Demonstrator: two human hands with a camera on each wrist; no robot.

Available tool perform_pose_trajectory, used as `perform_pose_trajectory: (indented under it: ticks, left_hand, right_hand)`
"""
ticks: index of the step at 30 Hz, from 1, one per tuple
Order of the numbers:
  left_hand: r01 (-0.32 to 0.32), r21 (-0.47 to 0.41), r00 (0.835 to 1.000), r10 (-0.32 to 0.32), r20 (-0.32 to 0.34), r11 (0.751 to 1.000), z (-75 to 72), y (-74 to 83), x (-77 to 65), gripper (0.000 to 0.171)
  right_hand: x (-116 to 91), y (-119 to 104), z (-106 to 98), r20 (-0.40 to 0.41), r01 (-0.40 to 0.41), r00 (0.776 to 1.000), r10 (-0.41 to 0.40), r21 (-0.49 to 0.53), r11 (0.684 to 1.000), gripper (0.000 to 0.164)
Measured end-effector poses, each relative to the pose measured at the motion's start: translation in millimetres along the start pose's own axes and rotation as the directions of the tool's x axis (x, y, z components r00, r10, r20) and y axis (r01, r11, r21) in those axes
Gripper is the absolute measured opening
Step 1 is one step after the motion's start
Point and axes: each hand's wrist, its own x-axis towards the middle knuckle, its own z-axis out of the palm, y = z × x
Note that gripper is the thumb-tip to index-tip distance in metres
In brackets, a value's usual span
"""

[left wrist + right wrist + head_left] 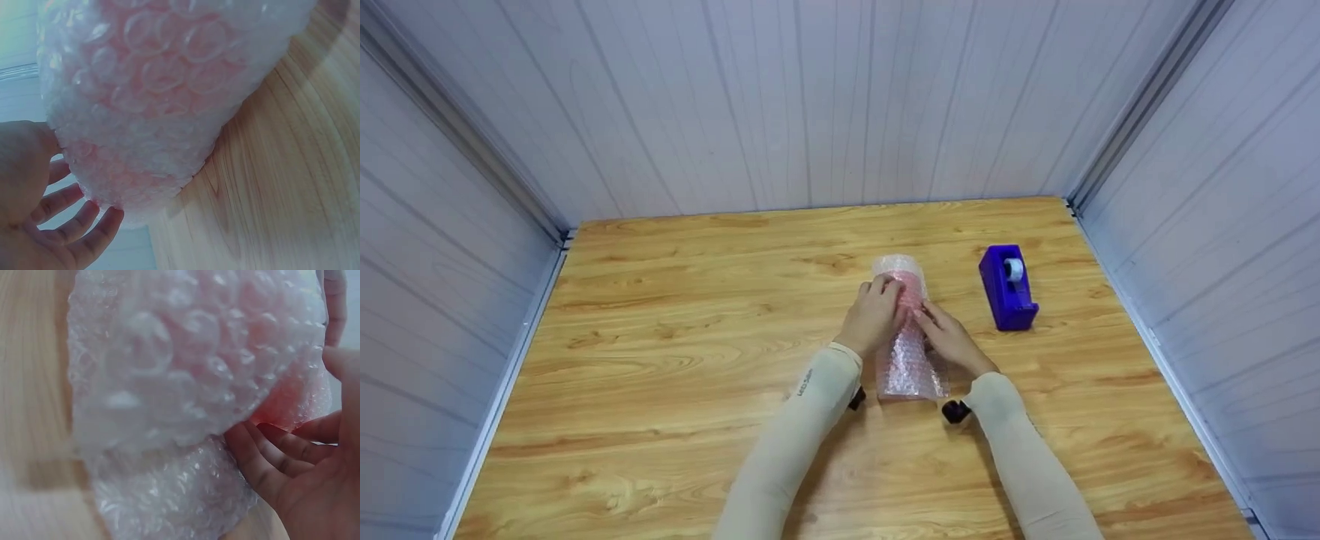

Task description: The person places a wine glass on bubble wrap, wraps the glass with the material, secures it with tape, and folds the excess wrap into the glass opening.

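A bundle of clear bubble wrap (pixel 910 360) lies lengthwise on the wooden table, with something pink showing through it; what is inside cannot be made out. My left hand (pixel 875 315) holds the bundle from the left, fingers bent over its upper part. In the left wrist view, the fingertips of that hand (pixel 62 216) touch the bubble wrap (pixel 152 107). From the right, my right hand (pixel 951 337) grips the wrap's side. The right wrist view has this hand's fingers (pixel 273 458) at a loose edge of the bubble wrap (pixel 185 371), partly tucked beneath it.
A blue tape dispenser (pixel 1009 289) with a white roll stands right of the bundle on the wooden table (pixel 675 337). White panel walls (pixel 840 105) enclose the table at the back and both sides. Dark wrist-camera mounts (pixel 956 411) hang near the sleeves.
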Motion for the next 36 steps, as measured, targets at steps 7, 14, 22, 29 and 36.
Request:
perform_pose_trajectory:
  ticks: [7,14,22,29,36]
  left_hand:
    - [0.007,-0.019,1.0,-0.007,0.019,1.0,3.9,5.5,1.7,0.035]
    - [0.03,-0.025,0.999,-0.029,0.039,0.999,6.6,8.2,1.3,0.034]
    - [0.027,-0.01,0.998,-0.026,0.06,1.0,4.4,9.8,4.7,0.034]
    - [0.027,-0.015,0.999,-0.026,0.034,1.0,4.1,10.1,4.2,0.031]
    - [0.019,0.0,0.999,-0.019,0.036,1.0,4.0,12.3,4.5,0.029]
  right_hand:
    - [1,0,1,-0.062,0.007,0.998,-0.011,-0.057,0.998,0.058]
    - [4,1,1,-0.127,0.06,0.989,-0.074,-0.113,0.992,0.041]
    - [3,2,-1,-0.147,0.023,0.989,-0.033,-0.071,0.997,0.045]
    - [1,0,-2,-0.136,-0.018,0.991,0.011,-0.049,0.999,0.058]
    - [0,0,-3,-0.157,-0.001,0.988,-0.006,-0.041,0.999,0.046]
